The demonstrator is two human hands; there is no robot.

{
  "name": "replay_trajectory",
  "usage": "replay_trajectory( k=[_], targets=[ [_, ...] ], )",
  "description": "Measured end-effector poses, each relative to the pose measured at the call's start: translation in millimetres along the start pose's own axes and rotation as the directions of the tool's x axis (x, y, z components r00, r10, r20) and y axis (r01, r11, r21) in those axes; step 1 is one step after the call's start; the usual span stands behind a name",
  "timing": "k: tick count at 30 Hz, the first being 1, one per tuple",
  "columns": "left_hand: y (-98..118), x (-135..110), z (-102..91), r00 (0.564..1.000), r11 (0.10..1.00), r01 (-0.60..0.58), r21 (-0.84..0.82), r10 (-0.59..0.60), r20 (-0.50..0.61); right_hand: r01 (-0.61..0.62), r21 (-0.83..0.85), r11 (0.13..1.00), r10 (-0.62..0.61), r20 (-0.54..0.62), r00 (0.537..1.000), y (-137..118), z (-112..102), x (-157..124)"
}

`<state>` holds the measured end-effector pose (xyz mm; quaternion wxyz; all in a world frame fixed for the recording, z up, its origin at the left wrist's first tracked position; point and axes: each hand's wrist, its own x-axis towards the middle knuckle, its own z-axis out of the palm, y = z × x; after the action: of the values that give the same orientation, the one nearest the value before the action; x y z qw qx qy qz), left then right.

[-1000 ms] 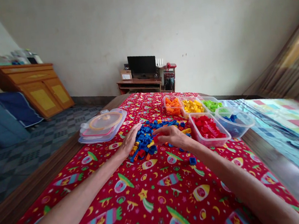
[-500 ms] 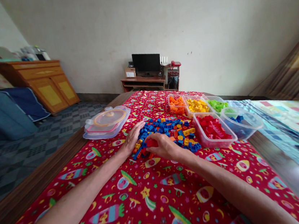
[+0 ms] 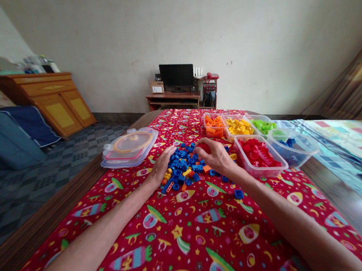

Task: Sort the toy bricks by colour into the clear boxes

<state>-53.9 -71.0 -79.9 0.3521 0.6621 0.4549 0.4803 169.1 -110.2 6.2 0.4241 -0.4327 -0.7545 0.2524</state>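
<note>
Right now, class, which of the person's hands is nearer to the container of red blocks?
The right hand: it is over the pile of blocks, just left of the container of red blocks. The left hand is farther away, at the pile's left edge.

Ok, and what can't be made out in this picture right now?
All in the head view:
Red piece in the right hand: full shape hidden by its grip.
Brick pile: part covered by that hand.
Items on the cabinet: too small and blurred.
Curtain: cut off by the right edge.
</note>
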Motion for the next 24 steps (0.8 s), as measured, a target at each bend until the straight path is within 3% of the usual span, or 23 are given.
replay_trajectory(
  k=[4, 8, 11, 14, 16, 19, 24],
  targets=[
    [16, -4, 3.9, 0.997, 0.997, 0.061, -0.054, -0.063, -0.036, -0.186, 0.327, 0.927, 0.206, -0.028, 0.978, 5, -34, 8],
    [25, -5, 6.3, 0.992, 0.988, 0.107, -0.11, -0.113, -0.055, -0.285, 0.623, 0.729, 0.306, 0.077, 0.949, 14, -51, 8],
    [23, -4, 6.1, 0.991, 0.985, 0.12, -0.124, -0.126, -0.041, -0.323, 0.694, 0.643, 0.307, 0.153, 0.939, 21, -52, 7],
    [20, -3, 4.9, 0.992, 0.984, 0.118, -0.131, -0.124, -0.037, -0.327, 0.718, 0.614, 0.251, 0.215, 0.944, 26, -48, 7],
    [20, -4, 4.1, 0.993, 0.986, 0.109, -0.124, -0.114, -0.038, -0.316, 0.707, 0.632, 0.227, 0.221, 0.948, 28, -45, 6],
    [22, -4, 3.8, 0.993, 0.988, 0.113, -0.108, -0.117, -0.033, -0.28, 0.609, 0.742, 0.224, 0.169, 0.96, 32, -41, 6],
    [26, -5, 4.8, 0.991, 0.986, 0.128, -0.106, -0.131, -0.024, -0.245, 0.222, 0.944, 0.242, 0.044, 0.969, 35, -42, 9]
  ],
)
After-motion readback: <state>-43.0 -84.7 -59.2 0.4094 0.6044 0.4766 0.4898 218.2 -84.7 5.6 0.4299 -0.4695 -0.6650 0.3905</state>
